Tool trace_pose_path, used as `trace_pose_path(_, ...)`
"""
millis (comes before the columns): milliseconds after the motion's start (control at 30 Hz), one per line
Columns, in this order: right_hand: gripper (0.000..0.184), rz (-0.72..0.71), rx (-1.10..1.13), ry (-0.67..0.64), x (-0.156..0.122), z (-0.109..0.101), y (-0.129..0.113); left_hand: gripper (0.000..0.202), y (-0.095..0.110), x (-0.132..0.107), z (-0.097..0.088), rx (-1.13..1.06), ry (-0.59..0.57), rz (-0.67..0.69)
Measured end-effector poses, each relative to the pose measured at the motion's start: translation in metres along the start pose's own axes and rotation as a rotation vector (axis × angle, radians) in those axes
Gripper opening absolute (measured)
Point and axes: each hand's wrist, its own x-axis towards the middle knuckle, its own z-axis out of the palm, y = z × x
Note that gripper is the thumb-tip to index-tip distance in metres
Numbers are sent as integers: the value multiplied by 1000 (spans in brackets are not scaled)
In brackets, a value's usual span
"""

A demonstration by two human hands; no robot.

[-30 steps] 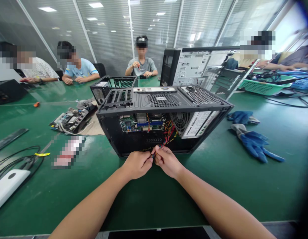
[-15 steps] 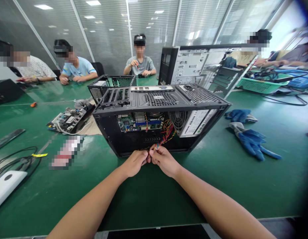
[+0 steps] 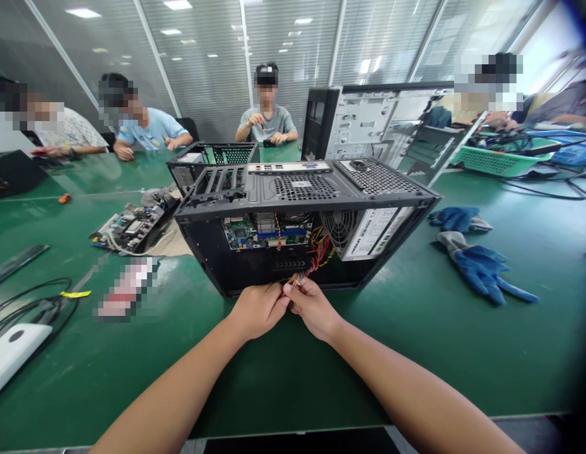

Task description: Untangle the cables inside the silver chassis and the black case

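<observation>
A black computer case (image 3: 302, 195) lies on the green table with its open side facing me. Inside it show a motherboard (image 3: 269, 234) and a power supply (image 3: 375, 234) with a fan grille. A bundle of coloured cables (image 3: 316, 260) runs from the power supply down to the case's near edge. There my left hand (image 3: 260, 309) is closed, its thumb and fingers pinched round the cables. Meeting it fingertip to fingertip, my right hand (image 3: 312, 306) is also closed on the bundle. My fingers hide the cable ends.
Blue work gloves (image 3: 482, 268) lie to the right. Loose circuit boards (image 3: 129, 227), black cables (image 3: 32, 309) and a white device (image 3: 16, 353) are on the left. Behind stand another open case (image 3: 368, 123) and a green basket (image 3: 503, 157). Several people sit around the table.
My left hand has turned, its back now more toward me and its fingers reaching further over the cables. My right hand keeps its pinch. The person in light blue has shifted an arm.
</observation>
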Motion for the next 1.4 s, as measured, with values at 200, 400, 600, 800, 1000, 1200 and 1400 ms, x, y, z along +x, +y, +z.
trace_pose_path(200,35,-33,-19,-15,0,1,-1,49,1,1,-9,-392,-122,-113)
trace_pose_path(400,32,-16,23,-30,-2,1,-5,57,-1,3,-10,-642,-150,-187)
trace_pose_path(600,29,-11,-3,-97,-3,1,-9,50,-8,1,3,-912,-132,-203)
trace_pose_path(800,30,-50,-66,-123,-1,-1,-8,42,-6,1,1,-915,-162,-212)
trace_pose_path(1000,35,-80,-183,-16,1,-3,-7,30,1,3,-9,-643,-115,-60)
trace_pose_path(1200,36,-125,-238,86,0,-2,-3,20,1,1,-2,-365,-95,-31)
trace_pose_path(1400,35,-94,-235,51,1,-2,-3,20,0,0,0,-395,-86,-64)
